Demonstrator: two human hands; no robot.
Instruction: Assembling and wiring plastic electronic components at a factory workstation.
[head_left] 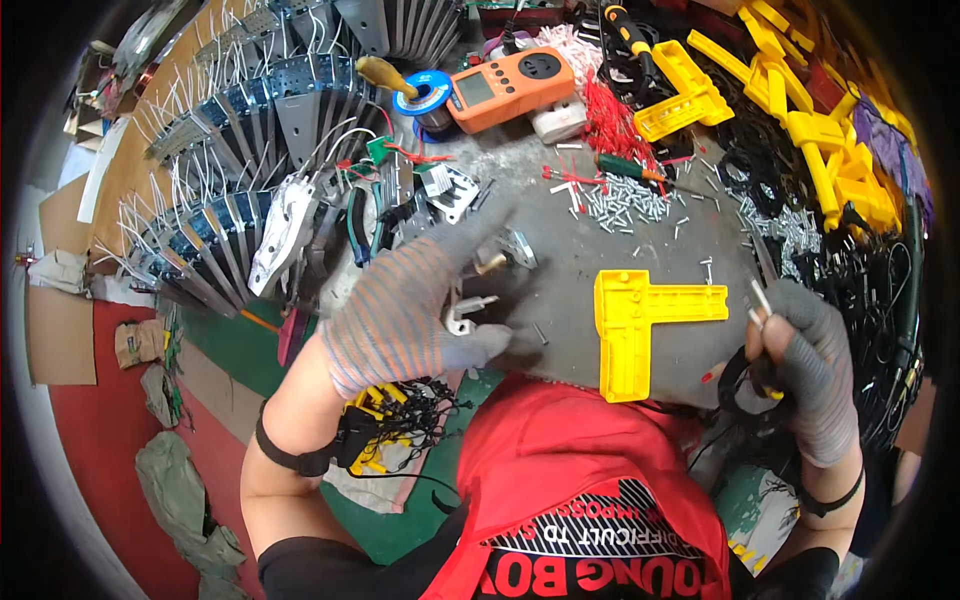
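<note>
My left hand (395,310), in a grey striped glove, reaches over the left part of the bench with thumb and forefinger spread apart. A small metal-and-white part (462,315) shows between them; whether the hand touches it I cannot tell. My right hand (815,365), gloved in grey, pinches a black cord (735,385) whose pale wire ends stick up past the fingertips. Between the hands lies a yellow plastic housing half (625,335), T-shaped, hollow side up. A loose screw (708,270) is just beyond its right arm.
Heaped screws (628,205) lie beyond the housing, near a green-handled screwdriver (625,167). Farther back are an orange meter (510,88) and a blue solder spool (425,95). Metal plates with white wires (230,240) stand left. Yellow housings (840,170) and black cords pile up right.
</note>
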